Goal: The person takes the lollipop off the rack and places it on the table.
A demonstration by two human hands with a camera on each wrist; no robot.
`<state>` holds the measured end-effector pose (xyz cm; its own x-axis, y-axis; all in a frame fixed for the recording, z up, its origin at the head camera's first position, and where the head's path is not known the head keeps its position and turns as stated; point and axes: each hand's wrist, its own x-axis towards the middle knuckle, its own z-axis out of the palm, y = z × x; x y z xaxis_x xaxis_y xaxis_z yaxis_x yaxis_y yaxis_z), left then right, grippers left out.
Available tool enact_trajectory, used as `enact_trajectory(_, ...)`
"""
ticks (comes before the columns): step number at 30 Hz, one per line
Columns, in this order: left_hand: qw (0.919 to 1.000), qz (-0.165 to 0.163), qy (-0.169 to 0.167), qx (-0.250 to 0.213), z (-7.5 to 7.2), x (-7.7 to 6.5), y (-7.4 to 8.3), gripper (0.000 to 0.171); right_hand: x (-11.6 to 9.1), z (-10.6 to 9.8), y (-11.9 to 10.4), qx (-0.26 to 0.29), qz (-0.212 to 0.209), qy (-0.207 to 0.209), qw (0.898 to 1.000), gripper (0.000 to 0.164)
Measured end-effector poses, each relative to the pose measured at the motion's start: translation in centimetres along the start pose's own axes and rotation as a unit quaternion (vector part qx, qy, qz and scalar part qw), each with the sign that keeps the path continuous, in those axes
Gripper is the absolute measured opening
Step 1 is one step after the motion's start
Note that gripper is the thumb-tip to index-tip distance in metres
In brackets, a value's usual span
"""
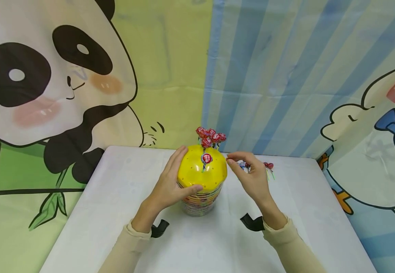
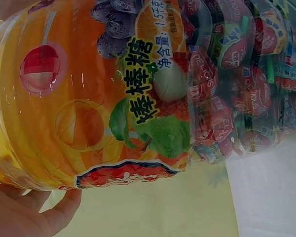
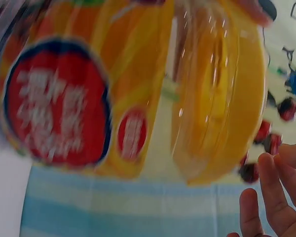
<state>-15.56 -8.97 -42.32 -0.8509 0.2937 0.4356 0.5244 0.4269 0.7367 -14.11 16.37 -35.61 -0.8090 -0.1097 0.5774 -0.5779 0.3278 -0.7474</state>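
A clear lollipop jar (image 1: 199,206) with a bright yellow lid (image 1: 194,174) stands upright on the table. Several red-wrapped lollipops (image 1: 211,137) stick up at the lid's far side, and one more lollipop (image 1: 206,158) shows nearer its middle. My left hand (image 1: 166,187) holds the jar at its lid from the left, thumb across the front. In the left wrist view, wrapped candies fill the jar's lower part (image 2: 227,98). My right hand (image 1: 253,184) hovers at the lid's right edge. Its thumb and index fingertips come close together, with nothing visible between them in the right wrist view.
Behind my right hand, a few loose lollipops (image 1: 269,165) lie on the white table (image 1: 115,212). A printed curtain with a panda (image 1: 105,87) hangs directly behind the table's back edge. A black strap (image 1: 252,222) dangles at each wrist.
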Motion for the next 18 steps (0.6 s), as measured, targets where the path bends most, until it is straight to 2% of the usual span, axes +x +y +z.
enact_trajectory(4,1.0,0.002,-0.001,0.001,0.0,0.0,0.0,0.105,-0.4,1.6,0.4,0.018,-0.019,-0.027,0.999,0.019)
enact_trajectory(9,1.0,0.009,-0.003,0.0,0.0,0.0,-0.1,0.105,-0.5,2.8,-0.9,0.041,-0.04,-0.052,0.997,0.025)
enact_trajectory(11,0.9999,0.013,-0.003,0.0,-0.1,0.0,-0.1,0.105,-0.5,3.2,-1.3,0.044,-0.041,-0.057,0.997,0.028)
enact_trajectory(14,0.9998,0.02,-0.001,0.002,-0.2,0.0,-0.2,0.105,-0.6,3.8,-0.4,0.043,-0.032,-0.057,0.997,0.03)
enact_trajectory(18,0.9997,0.023,-0.001,0.004,-0.1,0.0,-0.2,0.105,-0.6,4.2,0.0,0.041,-0.026,-0.052,0.997,0.025)
